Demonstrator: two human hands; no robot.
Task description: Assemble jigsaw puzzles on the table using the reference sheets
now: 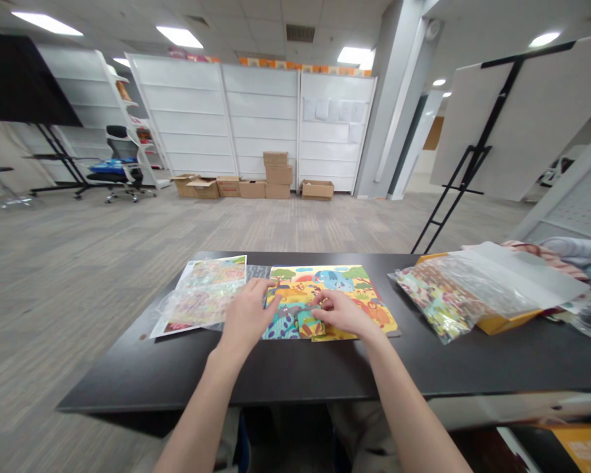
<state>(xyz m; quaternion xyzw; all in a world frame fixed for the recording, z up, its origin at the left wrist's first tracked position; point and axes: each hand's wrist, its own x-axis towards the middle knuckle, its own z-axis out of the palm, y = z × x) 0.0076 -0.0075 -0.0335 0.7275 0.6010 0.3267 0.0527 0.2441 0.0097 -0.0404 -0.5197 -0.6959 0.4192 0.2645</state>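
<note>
Jigsaw puzzle (pixel 335 281) with savanna animals (elephant, lions, trees) lies flat, picture side up, on the dark table (pixel 295 374) in front of you, at about the middle of your view. Your left hand (pixel 249 309) is at its left edge, thumb and fingers spread wide with a gap between them; no piece is seen in it. Your right hand (pixel 342 312) is over the lower middle of the picture, fingers curled, thumb and fingertips narrow, at a green puzzle piece (pixel 308 324) near the lower edge; cannot tell whether you pinch the piece or only touch it. Left of your left hand: a printed sheet (pixel 240 263), partly covered by a clear plastic bag (pixel 197 295). Right of the puzzle, well apart from your right hand: a clear bag of multicoloured pieces (pixel 440 309), resting partly on a yellow box (pixel 509 322), with a white sheet (pixel 515 266) and folded striped cloth (pixel 542 253) beyond. Across the carpeted floor, cardboard boxes (pixel 278 176) stand against white shelving (pixel 261 108).
</note>
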